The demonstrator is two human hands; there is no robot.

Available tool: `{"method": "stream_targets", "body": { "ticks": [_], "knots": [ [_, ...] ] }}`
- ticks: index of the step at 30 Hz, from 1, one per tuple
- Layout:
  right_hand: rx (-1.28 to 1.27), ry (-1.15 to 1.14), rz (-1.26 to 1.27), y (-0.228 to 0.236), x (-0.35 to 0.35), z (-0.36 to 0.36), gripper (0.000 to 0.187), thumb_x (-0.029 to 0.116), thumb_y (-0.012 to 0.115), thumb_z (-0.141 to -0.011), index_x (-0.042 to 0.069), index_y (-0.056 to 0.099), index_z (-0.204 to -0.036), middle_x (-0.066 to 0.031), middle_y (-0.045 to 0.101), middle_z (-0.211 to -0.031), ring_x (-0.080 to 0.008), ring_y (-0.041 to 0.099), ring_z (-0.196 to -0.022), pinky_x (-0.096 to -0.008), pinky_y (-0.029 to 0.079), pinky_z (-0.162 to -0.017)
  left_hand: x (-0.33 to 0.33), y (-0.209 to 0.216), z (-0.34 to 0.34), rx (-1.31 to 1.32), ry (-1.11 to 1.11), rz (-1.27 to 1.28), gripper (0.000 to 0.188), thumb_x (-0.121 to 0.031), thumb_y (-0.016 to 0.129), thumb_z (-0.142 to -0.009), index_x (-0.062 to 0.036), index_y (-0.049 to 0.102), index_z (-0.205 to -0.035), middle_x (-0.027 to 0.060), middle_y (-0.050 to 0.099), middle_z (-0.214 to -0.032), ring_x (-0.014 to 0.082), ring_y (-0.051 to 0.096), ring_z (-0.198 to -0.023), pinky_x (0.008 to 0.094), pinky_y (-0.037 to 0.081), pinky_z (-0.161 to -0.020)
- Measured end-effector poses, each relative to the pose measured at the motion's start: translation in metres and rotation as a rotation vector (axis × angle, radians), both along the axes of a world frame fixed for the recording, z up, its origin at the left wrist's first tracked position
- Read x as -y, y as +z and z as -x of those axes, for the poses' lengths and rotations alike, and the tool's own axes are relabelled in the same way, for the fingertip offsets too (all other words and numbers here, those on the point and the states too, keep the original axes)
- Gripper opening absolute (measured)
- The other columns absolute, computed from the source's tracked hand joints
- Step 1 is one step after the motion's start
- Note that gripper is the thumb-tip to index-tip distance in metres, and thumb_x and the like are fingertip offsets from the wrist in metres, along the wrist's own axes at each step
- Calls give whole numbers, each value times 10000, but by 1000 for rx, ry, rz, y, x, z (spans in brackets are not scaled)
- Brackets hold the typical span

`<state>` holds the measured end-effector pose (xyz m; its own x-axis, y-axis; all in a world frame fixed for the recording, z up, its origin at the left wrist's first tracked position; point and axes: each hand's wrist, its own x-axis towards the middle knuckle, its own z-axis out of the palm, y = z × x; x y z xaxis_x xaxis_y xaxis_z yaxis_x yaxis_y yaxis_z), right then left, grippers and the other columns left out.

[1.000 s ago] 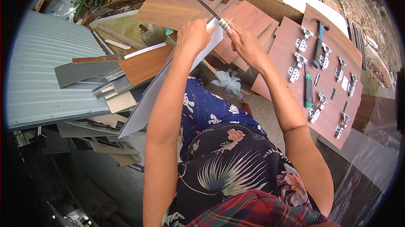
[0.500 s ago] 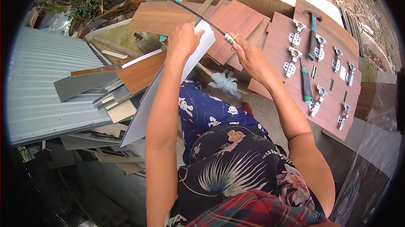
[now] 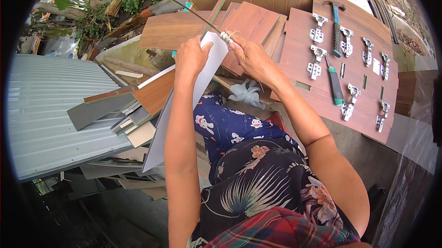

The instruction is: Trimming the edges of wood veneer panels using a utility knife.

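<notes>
My left hand (image 3: 189,59) grips the top of a long white board (image 3: 211,59), which slants down to the left between my forearm and my legs. My right hand (image 3: 251,57) is closed round the pale wrapped handle of a long, thin, dark blade (image 3: 195,14). The blade lies across the board's upper end and points away to the far left. Whether it is a saw blade or a file is too fine to tell. Its handle end is now close beside the board's upper corner, and both hands are near each other.
At right, a brown panel (image 3: 294,31) carries several metal hinges (image 3: 314,63), a hammer (image 3: 336,27) and a green-black box-cutter-like tool (image 3: 334,82). Brown boards (image 3: 253,27) pile up ahead. Offcuts (image 3: 99,107) lie on corrugated sheeting (image 3: 55,110) at left. A pale crumpled cloth (image 3: 247,93) lies past my knees.
My right hand has pushed the blade leftward across the board's end, so the handle is nearer the board and the tip reaches farther left. My left hand keeps its grip. The whole view has shifted slightly.
</notes>
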<state>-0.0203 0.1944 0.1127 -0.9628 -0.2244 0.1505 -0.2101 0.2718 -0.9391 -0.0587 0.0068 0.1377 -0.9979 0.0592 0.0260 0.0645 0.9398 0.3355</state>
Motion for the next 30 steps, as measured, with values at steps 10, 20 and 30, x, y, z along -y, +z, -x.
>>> {"method": "stream_targets", "body": {
  "ticks": [10, 20, 30],
  "knots": [
    [-15, 50, -38, 4, -1, 3, 373, 193, 450, -1018, 15, 536, -1334, -292, 651, -1092, -466, 602, -1042, -501, 459, -894, -4, 2, -2, 12, 24, -71, 294, -295, 675, -878, -48, 701, -1036, 247, 695, -909, 437, 657, -903, 506, 500, -793],
    [-105, 55, -83, -23, -10, -3, 415, 219, 415, -1050, 11, 486, -1401, -246, 661, -952, -391, 637, -878, -446, 476, -821, 0, 2, 1, 54, 25, -64, 314, -304, 677, -881, -28, 689, -1029, 258, 691, -910, 442, 657, -905, 511, 501, -798],
    [158, 151, -64, 12, -9, 8, 377, 198, 424, -1035, -20, 515, -1328, -279, 591, -1276, -450, 566, -1155, -437, 438, -979, -7, 0, -3, 18, 13, 14, 333, -311, 660, -885, -91, 701, -1131, 224, 708, -946, 411, 668, -922, 477, 504, -818]
  ]
}}
